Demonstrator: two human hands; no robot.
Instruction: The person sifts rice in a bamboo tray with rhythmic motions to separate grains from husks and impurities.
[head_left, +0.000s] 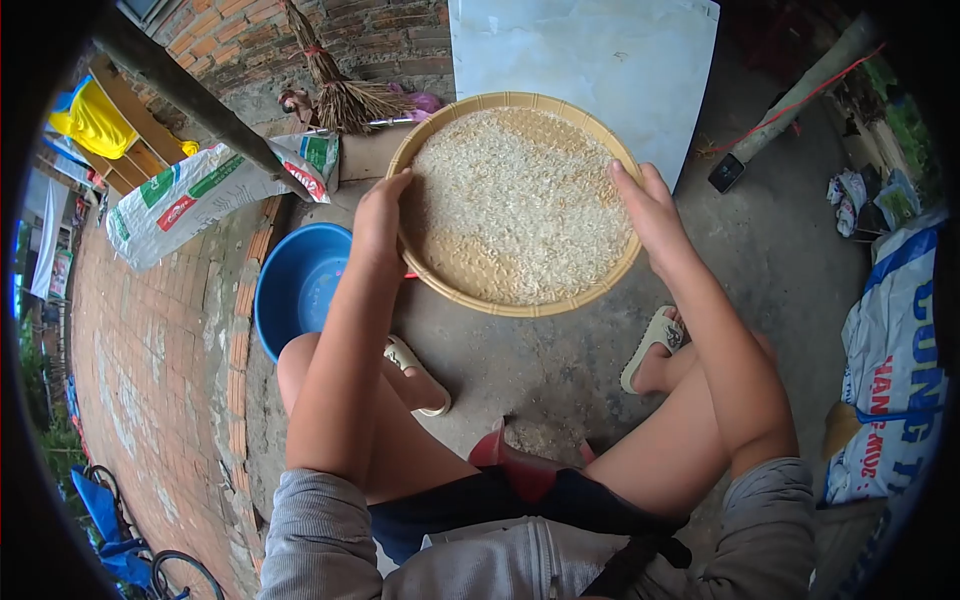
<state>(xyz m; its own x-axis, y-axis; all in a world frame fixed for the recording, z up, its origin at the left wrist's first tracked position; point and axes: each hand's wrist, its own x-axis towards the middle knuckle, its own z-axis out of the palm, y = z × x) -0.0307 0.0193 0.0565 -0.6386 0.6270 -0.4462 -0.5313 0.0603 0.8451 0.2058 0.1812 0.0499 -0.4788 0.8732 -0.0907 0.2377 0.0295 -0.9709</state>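
Note:
A round woven bamboo winnowing tray (470, 292) is held up in front of me, above the concrete floor. Whitish rice grains (520, 205) are spread over most of it, with bare weave showing at the top and lower left. My left hand (380, 215) grips the tray's left rim, its fingers partly hidden beneath. On the right rim, my right hand (650, 212) has its thumb over the edge and the other fingers around the outside.
Left of the tray, a blue basin (305, 285) stands on the floor. A pale board (590, 60) lies behind the tray, and a straw broom (345, 95) leans by the brick wall. A wooden pole (200, 100) slants at upper left; printed sacks (885, 370) are at right.

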